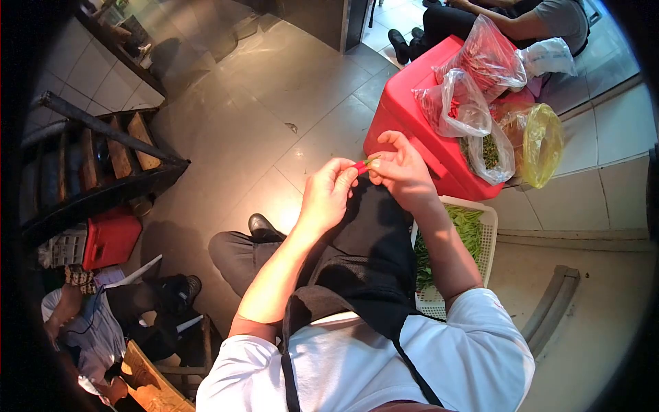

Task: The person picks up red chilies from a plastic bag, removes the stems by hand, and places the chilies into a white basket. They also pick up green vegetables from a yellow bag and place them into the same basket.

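Note:
A small red chili (360,166) with a green stem lies between my two hands, above my lap. My left hand (328,195) pinches its red body between thumb and fingers. On the green stem end, my right hand (402,170) closes thumb and index finger, with its other fingers curled loosely. Right of my hands stands a red box (406,113), bearing a clear bag of red chilies (486,60), a smaller clear bag (461,103), a bag with green stems (490,151) and a yellowish bag (542,145).
A white basket (490,237) of green vegetables (463,233) stands beside my right forearm. Metal stairs (103,154) rise at left, above a red container (113,237). One person (89,329) sits at lower left, another (549,20) at upper right.

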Action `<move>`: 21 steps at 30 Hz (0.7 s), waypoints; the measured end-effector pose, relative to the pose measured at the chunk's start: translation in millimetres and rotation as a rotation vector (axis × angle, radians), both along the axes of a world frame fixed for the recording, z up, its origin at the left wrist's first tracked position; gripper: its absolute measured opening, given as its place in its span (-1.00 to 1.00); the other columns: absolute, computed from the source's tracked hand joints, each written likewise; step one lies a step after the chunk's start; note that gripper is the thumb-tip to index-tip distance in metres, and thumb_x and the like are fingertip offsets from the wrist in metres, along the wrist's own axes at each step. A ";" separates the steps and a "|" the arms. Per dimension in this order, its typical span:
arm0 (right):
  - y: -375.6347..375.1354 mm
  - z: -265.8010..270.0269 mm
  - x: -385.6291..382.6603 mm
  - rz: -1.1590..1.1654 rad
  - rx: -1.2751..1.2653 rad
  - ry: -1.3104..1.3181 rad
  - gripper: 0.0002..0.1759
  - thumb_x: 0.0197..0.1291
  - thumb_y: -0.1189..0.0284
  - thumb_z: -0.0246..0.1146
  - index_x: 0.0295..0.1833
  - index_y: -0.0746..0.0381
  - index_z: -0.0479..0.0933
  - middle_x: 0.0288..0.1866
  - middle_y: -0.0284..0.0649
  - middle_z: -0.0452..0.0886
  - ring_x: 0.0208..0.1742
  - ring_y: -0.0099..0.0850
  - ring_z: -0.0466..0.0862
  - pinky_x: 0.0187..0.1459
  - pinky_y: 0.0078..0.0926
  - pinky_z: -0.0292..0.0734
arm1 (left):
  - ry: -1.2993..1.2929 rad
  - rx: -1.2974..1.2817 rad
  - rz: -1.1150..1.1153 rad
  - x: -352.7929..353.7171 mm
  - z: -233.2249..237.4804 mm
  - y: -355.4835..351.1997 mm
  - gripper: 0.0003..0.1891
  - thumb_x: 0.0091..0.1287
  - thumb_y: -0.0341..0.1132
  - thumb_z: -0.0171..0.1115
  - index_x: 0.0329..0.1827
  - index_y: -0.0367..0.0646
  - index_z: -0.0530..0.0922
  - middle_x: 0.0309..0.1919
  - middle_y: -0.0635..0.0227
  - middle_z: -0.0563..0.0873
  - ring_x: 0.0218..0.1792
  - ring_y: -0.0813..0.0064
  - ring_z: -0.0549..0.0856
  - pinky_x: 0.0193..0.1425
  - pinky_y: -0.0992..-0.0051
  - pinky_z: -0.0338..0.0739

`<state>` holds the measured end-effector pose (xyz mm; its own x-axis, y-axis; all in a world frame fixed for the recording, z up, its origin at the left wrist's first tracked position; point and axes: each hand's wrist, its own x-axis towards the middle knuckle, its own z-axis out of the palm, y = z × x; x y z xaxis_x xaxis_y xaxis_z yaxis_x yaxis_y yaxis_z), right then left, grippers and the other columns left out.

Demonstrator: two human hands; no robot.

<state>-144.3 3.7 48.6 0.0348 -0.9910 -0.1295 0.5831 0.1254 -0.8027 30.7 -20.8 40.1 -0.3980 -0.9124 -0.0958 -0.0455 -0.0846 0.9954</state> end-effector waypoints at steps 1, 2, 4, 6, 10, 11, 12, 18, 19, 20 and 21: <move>-0.1 -2.3 -2.2 0.065 0.024 -0.215 -0.43 0.15 0.62 0.32 0.25 0.26 0.25 -0.24 -0.22 0.60 -0.24 -0.59 0.57 -0.18 -0.66 0.47 | 0.051 0.064 -0.016 1.0 -1.3 -0.6 -0.82 0.46 -0.30 0.14 -0.14 -0.25 0.59 -0.51 0.50 0.60 -0.52 0.72 0.52 -0.42 0.65 0.41; 0.3 -4.3 -2.0 0.019 0.012 -0.142 -0.42 0.15 0.63 0.32 0.25 0.26 0.24 -0.23 -0.22 0.61 -0.23 -0.59 0.58 -0.18 -0.66 0.47 | 0.102 0.127 -0.032 2.6 -2.4 -1.7 -0.82 0.47 -0.29 0.13 -0.16 -0.24 0.58 -0.52 0.52 0.58 -0.52 0.73 0.49 -0.43 0.66 0.39; -2.2 -3.8 -0.9 -0.067 -0.019 0.009 -0.41 0.16 0.64 0.32 0.26 0.26 0.23 -0.21 -0.21 0.62 -0.20 -0.59 0.58 -0.18 -0.66 0.47 | 0.155 0.188 -0.058 5.2 -1.1 -5.4 -0.81 0.48 -0.28 0.12 -0.18 -0.23 0.57 -0.52 0.53 0.55 -0.53 0.73 0.47 -0.43 0.68 0.37; -1.6 -0.5 2.7 -0.079 -0.110 0.163 -0.41 0.16 0.66 0.31 0.26 0.27 0.22 -0.20 -0.20 0.63 -0.20 -0.58 0.59 -0.18 -0.66 0.47 | 0.149 0.195 -0.084 7.9 0.2 -4.4 -0.80 0.48 -0.26 0.12 -0.19 -0.23 0.58 -0.53 0.53 0.54 -0.54 0.73 0.45 -0.44 0.68 0.36; 0.8 6.6 4.7 -0.080 -0.157 0.307 -0.41 0.17 0.68 0.28 0.27 0.27 0.21 -0.18 -0.19 0.64 -0.19 -0.57 0.60 -0.19 -0.65 0.49 | 0.067 0.148 -0.086 7.2 -1.8 -3.7 -0.78 0.47 -0.24 0.13 -0.18 -0.23 0.60 -0.54 0.53 0.56 -0.53 0.73 0.48 -0.44 0.66 0.37; 1.7 7.0 4.4 -0.074 -0.149 0.318 -0.41 0.17 0.68 0.28 0.27 0.26 0.21 -0.19 -0.19 0.64 -0.19 -0.57 0.60 -0.19 -0.64 0.49 | 0.023 0.118 -0.084 7.6 -0.4 -4.3 -0.78 0.46 -0.24 0.14 -0.17 -0.24 0.61 -0.54 0.50 0.59 -0.52 0.71 0.51 -0.43 0.64 0.39; 2.6 7.2 4.1 -0.069 -0.141 0.329 -0.42 0.17 0.68 0.28 0.27 0.26 0.21 -0.19 -0.19 0.64 -0.19 -0.56 0.60 -0.18 -0.63 0.50 | -0.021 0.087 -0.083 8.4 0.6 -4.9 -0.77 0.45 -0.24 0.14 -0.16 -0.25 0.62 -0.54 0.48 0.61 -0.51 0.70 0.54 -0.43 0.62 0.41; 3.4 0.2 -8.1 0.017 -0.141 0.270 -0.55 0.17 0.56 0.33 0.09 0.21 0.28 -0.28 -0.22 0.61 -0.25 -0.49 0.62 -0.23 -0.58 0.49 | -0.141 -0.060 -0.182 6.4 9.7 -7.8 -0.77 0.46 -0.27 0.09 -0.22 -0.24 0.62 -0.56 0.47 0.60 -0.52 0.70 0.54 -0.44 0.60 0.40; 3.9 0.6 -9.0 0.048 -0.085 0.103 -0.56 0.18 0.55 0.33 0.09 0.19 0.28 -0.29 -0.20 0.61 -0.27 -0.48 0.61 -0.24 -0.56 0.48 | -0.010 0.116 -0.214 6.0 15.3 -6.0 -0.78 0.48 -0.27 0.08 -0.19 -0.22 0.61 -0.53 0.53 0.57 -0.54 0.76 0.49 -0.47 0.69 0.34; 5.6 -0.6 -8.0 0.088 -0.020 -0.071 -0.57 0.19 0.53 0.32 0.08 0.17 0.28 -0.29 -0.19 0.61 -0.30 -0.46 0.61 -0.25 -0.54 0.48 | 0.049 0.213 -0.231 5.3 14.7 -6.2 -0.79 0.45 -0.28 0.13 -0.19 -0.26 0.61 -0.53 0.52 0.58 -0.53 0.75 0.48 -0.44 0.68 0.35; 6.9 -1.1 -6.4 0.084 -0.002 -0.148 -0.57 0.20 0.54 0.32 0.10 0.15 0.28 -0.28 -0.18 0.60 -0.31 -0.45 0.60 -0.25 -0.51 0.48 | 0.125 0.249 -0.249 5.1 16.0 -5.8 -0.79 0.46 -0.27 0.13 -0.18 -0.25 0.60 -0.53 0.52 0.57 -0.54 0.75 0.47 -0.46 0.69 0.33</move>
<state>-150.7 10.6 47.5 0.1361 -0.9840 -0.1150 0.6825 0.1773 -0.7091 35.8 -26.7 56.1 -0.6276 -0.7410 -0.2389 0.0255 -0.3263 0.9449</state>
